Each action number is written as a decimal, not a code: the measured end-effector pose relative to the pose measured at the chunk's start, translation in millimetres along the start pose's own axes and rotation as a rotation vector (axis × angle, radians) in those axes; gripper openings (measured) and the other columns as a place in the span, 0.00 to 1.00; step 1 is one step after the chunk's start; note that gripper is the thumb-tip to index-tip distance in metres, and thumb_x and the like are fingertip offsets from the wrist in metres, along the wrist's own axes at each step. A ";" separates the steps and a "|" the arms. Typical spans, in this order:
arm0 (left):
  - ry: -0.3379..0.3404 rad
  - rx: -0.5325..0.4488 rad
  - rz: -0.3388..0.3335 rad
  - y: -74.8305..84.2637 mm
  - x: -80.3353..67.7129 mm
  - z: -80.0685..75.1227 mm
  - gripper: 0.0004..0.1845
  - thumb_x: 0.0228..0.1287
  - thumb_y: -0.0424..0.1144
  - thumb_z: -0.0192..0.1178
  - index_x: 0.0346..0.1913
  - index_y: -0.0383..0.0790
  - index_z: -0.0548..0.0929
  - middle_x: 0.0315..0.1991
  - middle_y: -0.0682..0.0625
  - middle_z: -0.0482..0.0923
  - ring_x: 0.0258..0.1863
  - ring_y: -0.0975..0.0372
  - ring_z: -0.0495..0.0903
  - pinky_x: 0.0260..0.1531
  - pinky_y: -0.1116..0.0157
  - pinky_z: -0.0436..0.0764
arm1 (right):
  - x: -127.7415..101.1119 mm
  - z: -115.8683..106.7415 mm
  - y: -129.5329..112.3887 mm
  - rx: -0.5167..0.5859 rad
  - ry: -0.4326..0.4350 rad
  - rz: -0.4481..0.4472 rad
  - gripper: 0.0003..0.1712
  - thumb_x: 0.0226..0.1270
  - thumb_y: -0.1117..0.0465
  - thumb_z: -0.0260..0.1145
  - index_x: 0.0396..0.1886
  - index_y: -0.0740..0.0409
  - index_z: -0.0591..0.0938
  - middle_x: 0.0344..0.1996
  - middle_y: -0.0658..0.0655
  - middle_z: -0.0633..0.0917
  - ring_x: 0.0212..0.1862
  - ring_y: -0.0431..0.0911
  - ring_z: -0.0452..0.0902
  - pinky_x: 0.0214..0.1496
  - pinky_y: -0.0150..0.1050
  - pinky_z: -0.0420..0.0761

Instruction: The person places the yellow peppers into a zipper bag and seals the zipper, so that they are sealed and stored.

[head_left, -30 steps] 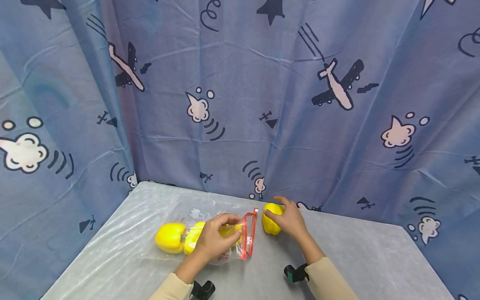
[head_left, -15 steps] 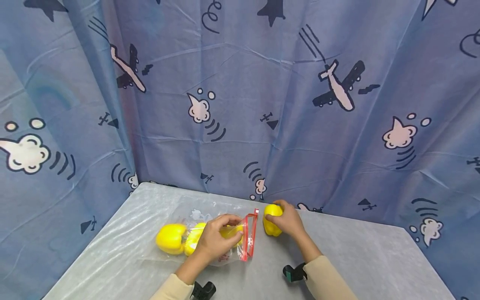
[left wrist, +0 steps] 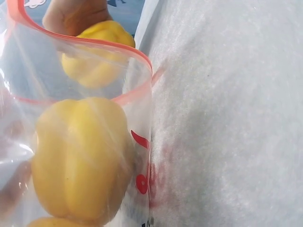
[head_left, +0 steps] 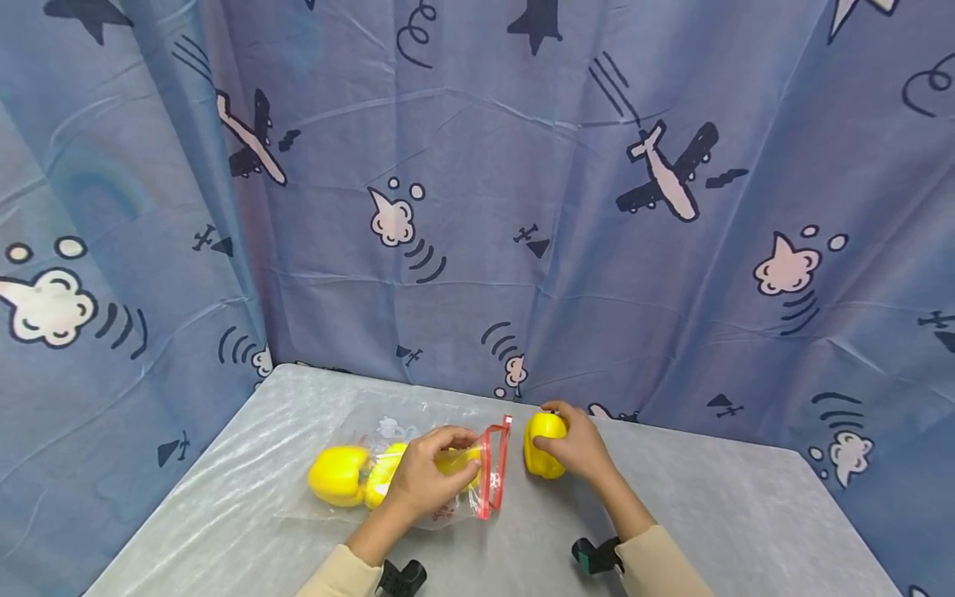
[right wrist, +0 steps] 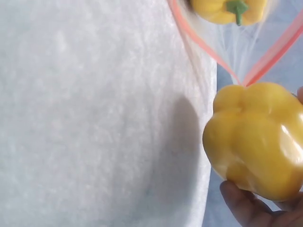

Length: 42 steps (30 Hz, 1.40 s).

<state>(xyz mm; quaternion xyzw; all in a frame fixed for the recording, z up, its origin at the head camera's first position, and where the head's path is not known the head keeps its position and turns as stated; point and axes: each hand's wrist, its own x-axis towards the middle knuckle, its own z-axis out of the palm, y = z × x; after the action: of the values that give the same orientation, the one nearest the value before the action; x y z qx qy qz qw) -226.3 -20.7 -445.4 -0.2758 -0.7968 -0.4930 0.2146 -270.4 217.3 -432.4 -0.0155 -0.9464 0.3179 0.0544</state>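
A clear zip bag (head_left: 448, 406) with a red zip rim lies on the table, several yellow bell peppers inside it. My left hand (head_left: 429, 473) grips the bag near its mouth, around a bell pepper (left wrist: 83, 156) inside. That mouth gapes toward the right. Just right of it, my right hand (head_left: 578, 444) holds another yellow bell pepper (head_left: 545, 448) between thumb and fingers. In the right wrist view this held pepper (right wrist: 258, 142) shows its lobed end toward the bag. Whether it touches the table is hard to tell.
A pale grey cover lies over the table (head_left: 709, 497). Blue curtains (head_left: 477, 207) printed with airplanes and clouds hang behind the table and along its left side. Each wrist wears a black camera mount (head_left: 597, 555).
My right fingers have come down from a loose reach to a grip on the loose bell pepper, which has shifted slightly toward me. My left hand and the bag stay where they were.
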 end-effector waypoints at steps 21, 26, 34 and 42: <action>0.000 0.004 0.007 -0.2 1.9 -1.9 0.15 0.44 0.39 0.65 0.39 0.47 0.80 0.36 0.60 0.80 0.35 0.69 0.78 0.38 0.66 0.79 | -31.2 -17.7 -7.2 0.055 0.004 -0.045 0.28 0.42 0.53 0.68 0.47 0.48 0.74 0.43 0.52 0.77 0.38 0.46 0.72 0.34 0.39 0.77; -0.003 0.003 -0.005 -1.0 1.2 -1.4 0.14 0.45 0.40 0.65 0.39 0.49 0.79 0.36 0.60 0.80 0.35 0.69 0.78 0.39 0.67 0.79 | -39.3 -17.8 -6.6 0.074 0.002 -0.080 0.27 0.41 0.55 0.69 0.47 0.46 0.74 0.44 0.51 0.77 0.38 0.46 0.71 0.34 0.38 0.76; -0.031 -0.004 -0.039 -2.2 -1.3 -0.5 0.14 0.46 0.41 0.64 0.40 0.49 0.79 0.37 0.58 0.80 0.36 0.68 0.78 0.41 0.69 0.78 | -49.1 -17.8 -6.5 0.096 -0.003 -0.084 0.26 0.40 0.57 0.69 0.44 0.46 0.76 0.44 0.52 0.76 0.38 0.46 0.71 0.33 0.36 0.76; -0.026 -0.014 -0.039 -2.1 -2.8 0.3 0.14 0.46 0.41 0.64 0.40 0.49 0.79 0.36 0.58 0.80 0.36 0.67 0.79 0.40 0.69 0.78 | -56.0 -17.5 -9.1 0.116 -0.030 -0.085 0.29 0.39 0.59 0.69 0.48 0.46 0.74 0.46 0.53 0.74 0.41 0.48 0.71 0.36 0.39 0.78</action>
<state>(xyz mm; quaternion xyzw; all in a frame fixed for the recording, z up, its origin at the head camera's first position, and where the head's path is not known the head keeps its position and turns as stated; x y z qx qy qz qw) -225.6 -21.8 -448.7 -0.2682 -0.8013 -0.4988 0.1928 -212.7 217.0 -418.2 0.0328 -0.9270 0.3696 0.0547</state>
